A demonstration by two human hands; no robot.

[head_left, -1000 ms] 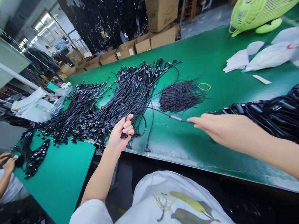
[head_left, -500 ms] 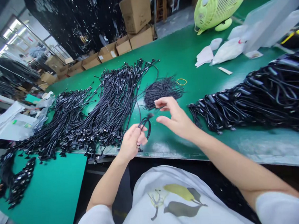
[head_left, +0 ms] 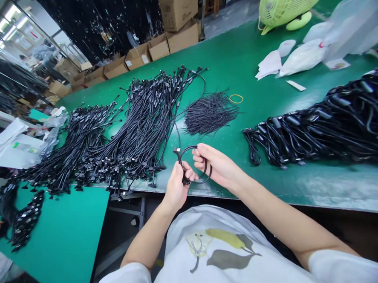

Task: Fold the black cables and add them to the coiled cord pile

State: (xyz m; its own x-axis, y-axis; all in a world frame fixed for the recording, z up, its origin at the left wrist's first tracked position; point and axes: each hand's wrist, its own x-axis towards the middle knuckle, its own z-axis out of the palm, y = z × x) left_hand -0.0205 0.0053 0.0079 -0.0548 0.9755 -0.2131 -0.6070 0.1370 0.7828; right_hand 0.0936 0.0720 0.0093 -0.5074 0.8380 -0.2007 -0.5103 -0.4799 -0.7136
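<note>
One black cable [head_left: 188, 149], bent into a loop, is held over the front edge of the green table [head_left: 251, 65], the left hand [head_left: 178, 182] with its fingers curled around the plug end and the right hand [head_left: 218, 165] with its fingers pinched on the loop's right side. Two spreads of straight cables [head_left: 151, 109], merging at their near ends, lie to the left, and one pile of thin black ties [head_left: 209, 113] lies just beyond the hands, beside one yellow band [head_left: 236, 95]. To the right are one heap of coiled cables [head_left: 328, 120], one white strip [head_left: 296, 85] and one light-green fan [head_left: 292, 3].
</note>
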